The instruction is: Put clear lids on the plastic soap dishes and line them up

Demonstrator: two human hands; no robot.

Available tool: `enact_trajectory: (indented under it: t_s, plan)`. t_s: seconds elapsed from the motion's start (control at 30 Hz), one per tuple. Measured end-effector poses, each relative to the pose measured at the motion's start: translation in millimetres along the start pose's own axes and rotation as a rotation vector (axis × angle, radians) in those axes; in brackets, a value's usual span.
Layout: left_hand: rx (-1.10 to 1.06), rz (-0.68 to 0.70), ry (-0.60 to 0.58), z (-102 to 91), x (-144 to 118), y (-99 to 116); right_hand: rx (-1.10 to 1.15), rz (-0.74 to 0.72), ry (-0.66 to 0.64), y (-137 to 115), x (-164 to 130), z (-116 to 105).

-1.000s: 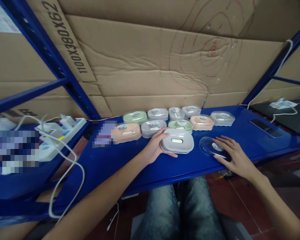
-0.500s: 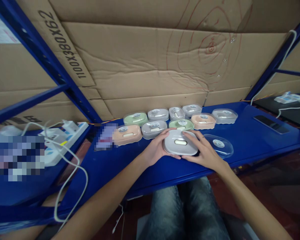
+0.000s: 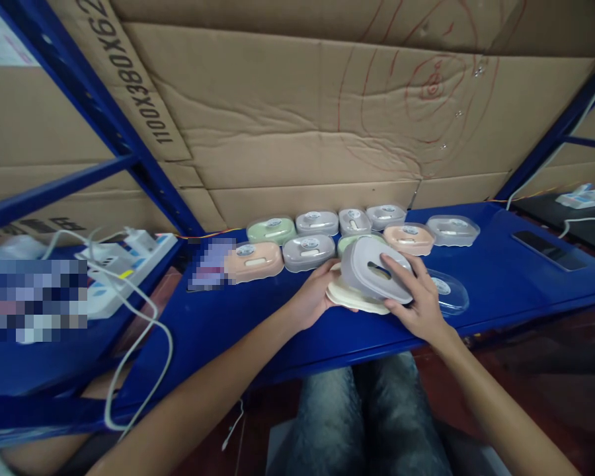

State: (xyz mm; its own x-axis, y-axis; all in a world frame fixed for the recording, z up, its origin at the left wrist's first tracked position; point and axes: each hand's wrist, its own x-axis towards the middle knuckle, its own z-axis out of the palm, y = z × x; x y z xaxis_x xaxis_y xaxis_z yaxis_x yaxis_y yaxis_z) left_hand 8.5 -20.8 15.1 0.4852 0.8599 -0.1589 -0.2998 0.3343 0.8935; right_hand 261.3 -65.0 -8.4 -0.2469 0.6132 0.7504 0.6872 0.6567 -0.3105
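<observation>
My left hand point(image 3: 318, 295) grips a flat cream-coloured base piece point(image 3: 353, 301) of a soap box by its left end. My right hand point(image 3: 419, 296) is closed around a grey soap box shell point(image 3: 359, 268) with an oval slot, tilted above the base. The two pieces are partly apart, with a gap at the right side. A clear oval lid point(image 3: 450, 294) with a round sticker lies on the blue table, just right of my right hand. Behind the shell, a green soap box point(image 3: 348, 245) is partly hidden.
Lidded soap boxes stand in rows at the back, among them a peach one point(image 3: 258, 262), a grey one point(image 3: 309, 253) and a green one point(image 3: 272, 230). A dark phone point(image 3: 548, 250) lies at right. White cables and a power strip point(image 3: 146, 250) are at left.
The grey shell, earlier seated flat between both hands, is now lifted and tilted by my right hand. The cream base now shows below it in my left hand.
</observation>
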Motion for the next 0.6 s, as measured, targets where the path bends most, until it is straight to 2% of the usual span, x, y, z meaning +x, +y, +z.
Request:
enact_trajectory:
  t_s: [0.1, 0.23, 0.33, 0.47, 0.53, 0.6]
  plan:
    - [0.205, 0.106, 0.129, -5.6, 0, 2, -0.066, 0.033, 0.064, 6, -5, -17]
    - [0.608, 0.344, 0.204, -10.2, -4, 12, -0.201, 0.123, -0.036, 19, -28, -56]
    - [0.865, 0.422, 0.24, -9.8, -9, 17, -0.294, 0.177, -0.134, 32, -47, -79]
    - [1.091, 0.42, 0.351, -6.3, -14, 12, -0.339, 0.175, -0.287, 55, -56, -91]
    - [1.317, 0.345, 0.396, -3.0, -15, 10, -0.293, 0.185, -0.331, 66, -54, -95]
    - [1.578, 0.229, 0.385, 1.2, -16, 9, -0.254, 0.204, -0.327, 74, -50, -98]
